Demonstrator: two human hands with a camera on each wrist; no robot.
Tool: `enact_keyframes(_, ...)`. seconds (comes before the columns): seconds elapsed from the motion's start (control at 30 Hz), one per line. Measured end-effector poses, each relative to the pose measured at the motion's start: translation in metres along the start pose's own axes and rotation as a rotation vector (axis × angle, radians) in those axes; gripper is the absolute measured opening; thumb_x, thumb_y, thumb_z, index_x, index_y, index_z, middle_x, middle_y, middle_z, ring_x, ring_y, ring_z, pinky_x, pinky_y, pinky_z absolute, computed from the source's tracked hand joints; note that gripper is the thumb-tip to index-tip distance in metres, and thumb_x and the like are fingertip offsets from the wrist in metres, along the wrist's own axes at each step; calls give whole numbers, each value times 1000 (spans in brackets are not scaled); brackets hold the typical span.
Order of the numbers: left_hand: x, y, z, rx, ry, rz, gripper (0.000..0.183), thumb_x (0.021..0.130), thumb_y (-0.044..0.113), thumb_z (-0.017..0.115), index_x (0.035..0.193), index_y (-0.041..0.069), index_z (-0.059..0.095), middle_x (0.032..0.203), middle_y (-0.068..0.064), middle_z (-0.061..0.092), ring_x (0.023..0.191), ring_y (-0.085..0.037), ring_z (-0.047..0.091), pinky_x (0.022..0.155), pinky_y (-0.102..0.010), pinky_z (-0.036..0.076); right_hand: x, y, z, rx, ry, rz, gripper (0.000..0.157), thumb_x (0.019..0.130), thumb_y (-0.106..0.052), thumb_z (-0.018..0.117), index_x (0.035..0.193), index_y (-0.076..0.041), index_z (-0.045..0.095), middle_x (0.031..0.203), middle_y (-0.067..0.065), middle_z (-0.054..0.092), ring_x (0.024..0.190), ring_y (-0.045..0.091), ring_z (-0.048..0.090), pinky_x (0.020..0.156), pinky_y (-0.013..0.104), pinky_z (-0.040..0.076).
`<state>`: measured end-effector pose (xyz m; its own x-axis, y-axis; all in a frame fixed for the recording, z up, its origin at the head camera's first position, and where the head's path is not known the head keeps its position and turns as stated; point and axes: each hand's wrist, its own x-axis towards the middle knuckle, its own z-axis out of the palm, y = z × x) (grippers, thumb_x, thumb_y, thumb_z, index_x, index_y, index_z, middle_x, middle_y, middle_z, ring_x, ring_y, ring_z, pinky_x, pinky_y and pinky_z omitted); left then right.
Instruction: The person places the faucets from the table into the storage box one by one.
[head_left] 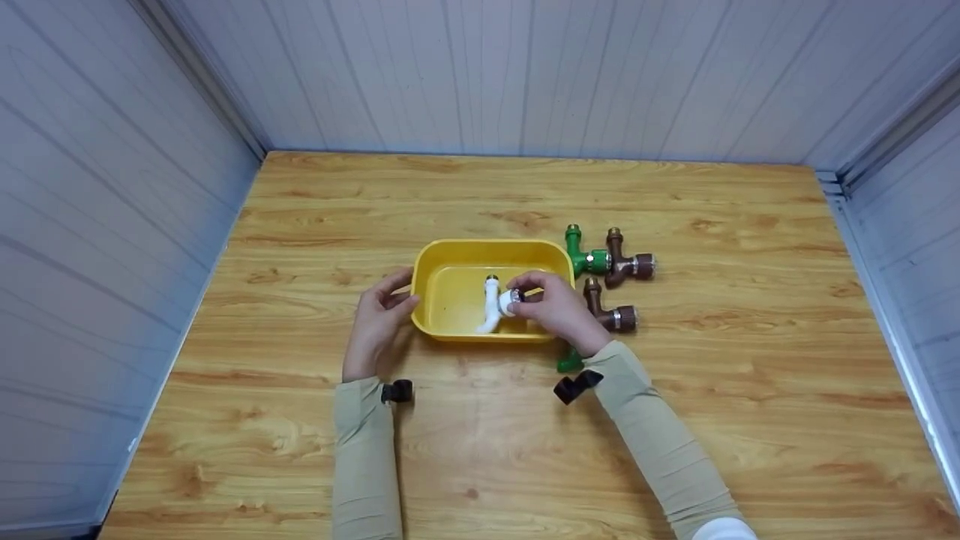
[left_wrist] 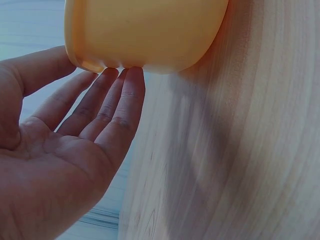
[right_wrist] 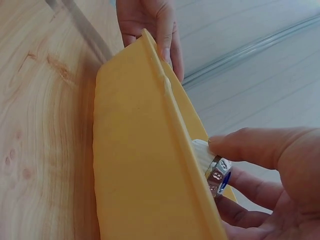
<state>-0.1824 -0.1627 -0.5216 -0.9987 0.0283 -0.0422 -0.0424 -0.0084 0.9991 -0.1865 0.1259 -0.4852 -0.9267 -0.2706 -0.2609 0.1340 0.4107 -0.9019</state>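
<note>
A white plastic faucet with a brass threaded end is inside the yellow basin, near its right half. My right hand reaches over the basin's right side and pinches the faucet's white knob between thumb and fingers; a chrome ring shows at the knob's end. At the basin's left end, my left hand grips the rim, thumb over the edge. Its fingers press against the outer wall. Part of the faucet is hidden behind the basin wall in the right wrist view.
Right of the basin lie a green faucet, a brown faucet and another brown faucet. Under the right wrist shows part of a green piece. White panel walls border the wooden table.
</note>
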Motion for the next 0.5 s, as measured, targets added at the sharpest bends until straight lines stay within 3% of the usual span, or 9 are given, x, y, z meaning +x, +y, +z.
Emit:
enact_keyframes(0.27, 0, 0, -1, -4, -14, 9, 46, 87, -11, 60, 132, -8, 51, 131, -28, 50, 111, -46, 53, 84, -24, 50, 2, 1, 2, 8, -11, 5, 27, 86, -9, 71, 112, -7, 66, 110, 8, 61, 90, 23, 63, 74, 31, 54)
enact_keyframes(0.5, 0, -1, -1, -11, -10, 15, 46, 87, -12, 61, 131, -9, 51, 130, -29, 51, 109, -45, 53, 83, -22, 50, 3, -1, 2, 22, -30, 26, 30, 89, -7, 66, 119, -2, 61, 114, 10, 59, 95, 24, 62, 81, 35, 53)
